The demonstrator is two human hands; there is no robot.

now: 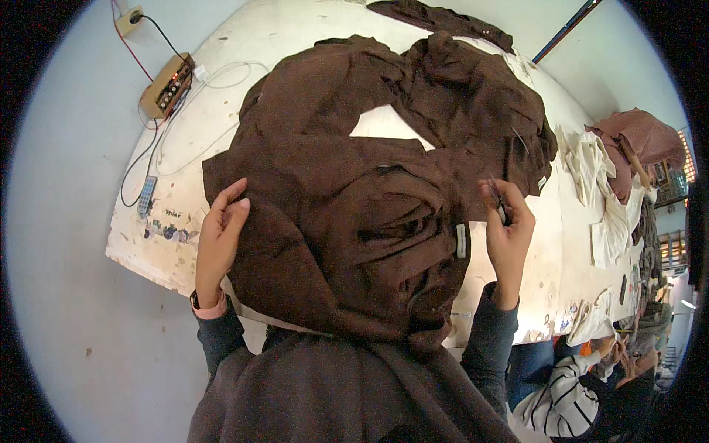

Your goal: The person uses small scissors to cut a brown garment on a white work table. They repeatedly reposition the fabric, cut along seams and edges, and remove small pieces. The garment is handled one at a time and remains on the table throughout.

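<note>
A dark brown garment [295, 221] lies bunched up on the table in front of me, with a small white label [461, 241] at its right side. My left hand [220, 232] is closed at the garment's left edge, thumb and fingers pinching the cloth. To the right of the label, my right hand [511, 235] is curled around small dark thread snips [499, 201]. The snips' tips point up and away from me, and the palm partly hides their handles. More brown garments [480, 96] are heaped just beyond, touching the near one.
The pale table [185, 140] carries a power box [168, 85] with cables and a remote control [148, 195] at the left. A folded brown cloth [443, 22] lies at the far edge. White cloths [591, 170] are on the right, where other people [565, 399] work.
</note>
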